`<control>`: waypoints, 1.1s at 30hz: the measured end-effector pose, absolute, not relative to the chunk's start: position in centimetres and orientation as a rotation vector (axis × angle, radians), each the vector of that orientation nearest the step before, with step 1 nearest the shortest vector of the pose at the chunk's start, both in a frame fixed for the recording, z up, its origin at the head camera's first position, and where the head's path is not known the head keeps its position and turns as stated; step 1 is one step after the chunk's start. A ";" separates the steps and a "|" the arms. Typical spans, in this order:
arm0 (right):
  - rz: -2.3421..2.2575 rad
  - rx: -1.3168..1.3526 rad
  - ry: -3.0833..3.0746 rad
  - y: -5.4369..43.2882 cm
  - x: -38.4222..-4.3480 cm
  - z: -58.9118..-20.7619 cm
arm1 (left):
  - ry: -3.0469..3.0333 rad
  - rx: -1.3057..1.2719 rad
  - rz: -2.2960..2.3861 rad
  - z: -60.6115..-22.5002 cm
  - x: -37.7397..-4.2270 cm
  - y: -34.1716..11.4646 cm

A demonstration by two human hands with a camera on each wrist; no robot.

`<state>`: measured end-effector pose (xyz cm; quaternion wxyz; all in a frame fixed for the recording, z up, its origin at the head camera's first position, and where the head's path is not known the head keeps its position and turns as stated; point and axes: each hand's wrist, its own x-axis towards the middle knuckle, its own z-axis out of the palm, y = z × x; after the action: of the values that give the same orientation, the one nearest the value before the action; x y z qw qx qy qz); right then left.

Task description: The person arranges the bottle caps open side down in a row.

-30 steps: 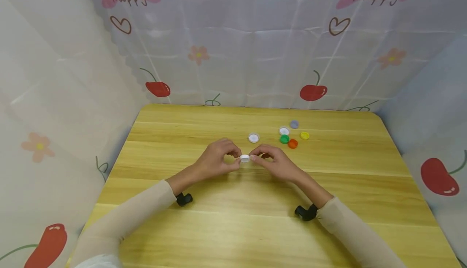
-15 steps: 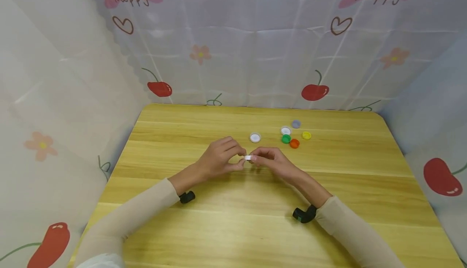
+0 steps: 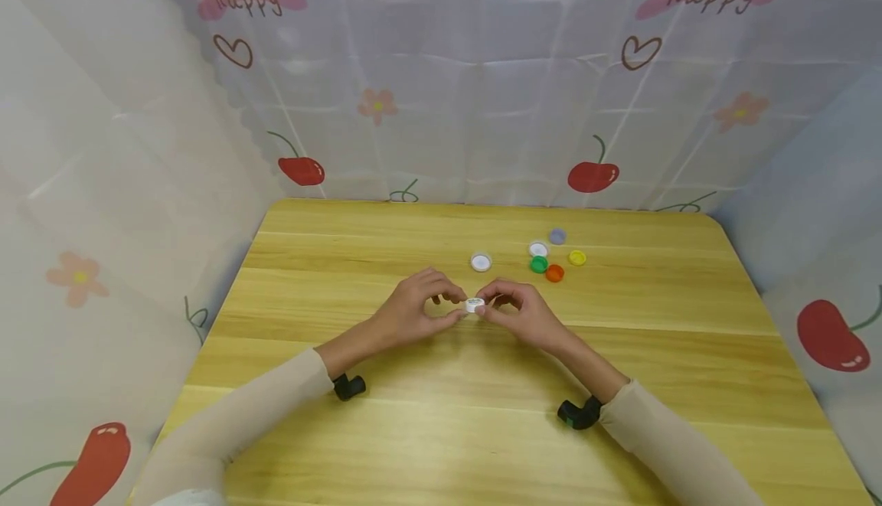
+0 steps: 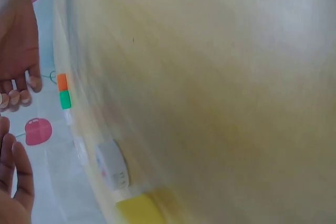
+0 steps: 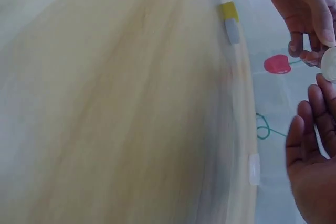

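Note:
Over the middle of the table, both hands meet at a small round white bottle cap (image 3: 474, 305) with faint dark print on its face. My left hand (image 3: 419, 311) pinches its left edge between thumb and forefinger. At the right edge, the thumb and forefinger of my right hand (image 3: 529, 315) grip it. The right wrist view shows the cap (image 5: 328, 66) at the frame's right border, between the right hand (image 5: 304, 9) above and the left hand (image 5: 315, 166) below. In the left wrist view both hands are cut off at the left border.
Beyond the hands lie a white cap (image 3: 481, 262), and to its right a white cap (image 3: 538, 250), a green cap (image 3: 539, 264), an orange cap (image 3: 554, 273), a yellow cap (image 3: 577, 258) and a greyish-purple cap (image 3: 557, 236). A cherry-print curtain (image 3: 468, 131) hangs behind the table.
The cap has tilted between the fingers, from edge-on half a second ago to its printed face showing now. Both hands have shifted only slightly.

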<state>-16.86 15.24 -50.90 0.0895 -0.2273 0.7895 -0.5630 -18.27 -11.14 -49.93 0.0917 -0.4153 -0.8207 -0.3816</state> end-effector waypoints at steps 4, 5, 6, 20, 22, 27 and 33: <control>-1.614 -0.849 2.543 15.4 -16.3 -51.0 | -2.548 -1.122 -1.398 -50.3 -17.9 -11.1; -1.594 -0.889 2.581 15.4 -16.2 -51.0 | -2.557 -1.112 -1.431 -50.4 -17.9 -11.1; -1.579 -0.927 2.609 15.4 -16.1 -51.1 | -2.559 -1.110 -1.453 -50.5 -17.9 -11.1; -1.534 -1.079 2.680 14.9 -16.0 -51.4 | -2.546 -1.144 -1.304 -50.6 -17.7 -11.6; -1.538 -1.085 2.663 14.6 -16.1 -51.4 | -2.559 -1.146 -1.251 -50.5 -17.6 -12.0; -1.478 -1.079 2.607 13.9 -16.4 -51.6 | -2.590 -1.200 -1.090 -50.7 -17.2 -12.8; -1.300 -1.022 2.570 12.9 -16.5 -51.7 | -2.562 -1.259 -0.894 -51.4 -16.8 -13.8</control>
<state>-16.54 12.86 -51.68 0.0428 -0.3340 0.8402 -0.4250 -16.79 -13.77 -51.39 0.0752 -0.4196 -0.8541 -0.2981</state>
